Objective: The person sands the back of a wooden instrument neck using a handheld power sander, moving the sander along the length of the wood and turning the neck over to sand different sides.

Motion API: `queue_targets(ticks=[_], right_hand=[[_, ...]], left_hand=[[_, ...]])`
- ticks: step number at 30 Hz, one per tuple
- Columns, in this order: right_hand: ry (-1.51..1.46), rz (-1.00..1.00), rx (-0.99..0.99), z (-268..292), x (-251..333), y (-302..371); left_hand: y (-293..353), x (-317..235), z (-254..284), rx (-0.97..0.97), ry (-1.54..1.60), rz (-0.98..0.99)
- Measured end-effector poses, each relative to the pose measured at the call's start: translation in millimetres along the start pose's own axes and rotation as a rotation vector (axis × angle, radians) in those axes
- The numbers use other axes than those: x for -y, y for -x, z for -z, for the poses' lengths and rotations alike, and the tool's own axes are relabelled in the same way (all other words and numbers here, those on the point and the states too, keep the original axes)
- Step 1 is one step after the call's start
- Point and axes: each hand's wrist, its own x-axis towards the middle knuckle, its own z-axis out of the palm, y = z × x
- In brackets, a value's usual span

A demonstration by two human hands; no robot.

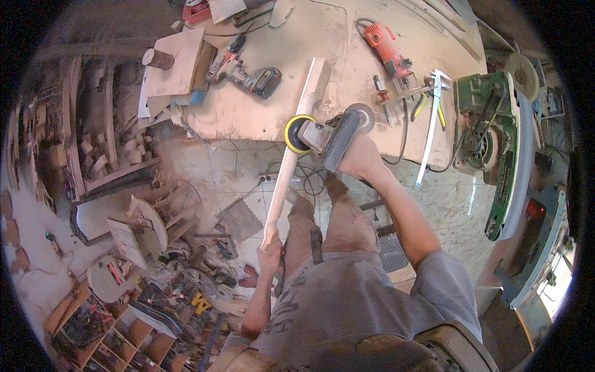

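Note:
My left hand is closed around the near end of a long pale wooden bar. The bar slants up and away, its thicker far part lying over the front edge of the workbench. In my right hand is a handheld disc sander with a dark body, the fingers wrapped round it and partly hidden. Its round pad, rimmed in yellow, sits against the bar about midway along. Just beyond the sander, a grey disc lies on the bench.
On the bench are a cordless drill, a red corded power tool, a caliper and yellow-handled pliers. Stacked boards stand at left. A green belt machine borders the right. Cables and a dark mat lie on the floor.

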Motion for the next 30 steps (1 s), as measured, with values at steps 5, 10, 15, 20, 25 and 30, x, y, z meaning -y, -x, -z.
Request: queue_targets(ticks=[5,10,15,20,25,30], right_hand=[[-0.119,-0.018,-0.064,-10.8,-2.4,-5.3],[-0.195,0.042,-0.197,-27.2,-6.0,-5.9],[-0.138,0.064,-0.107,-20.4,2.3,-5.7],[-0.211,0.043,-0.108,-29.0,-7.6,-8.2],[-0.244,-0.018,-0.131,-42.8,-9.3,-13.5],[-0.257,-0.021,-0.267,-41.9,-9.5,-12.9]], left_hand=[[-11.1,0.9,13.0,0.082,-0.078,-0.123],[-13.9,-14.0,11.2,0.079,0.133,-0.024],[-18.1,-15.2,16.6,0.149,0.139,-0.07],[-20.2,-21.7,14.9,0.122,0.173,-0.017],[-22.2,-13.4,16.6,0.125,0.238,0.009],[-20.9,-21.6,18.0,0.161,0.242,-0.001]])
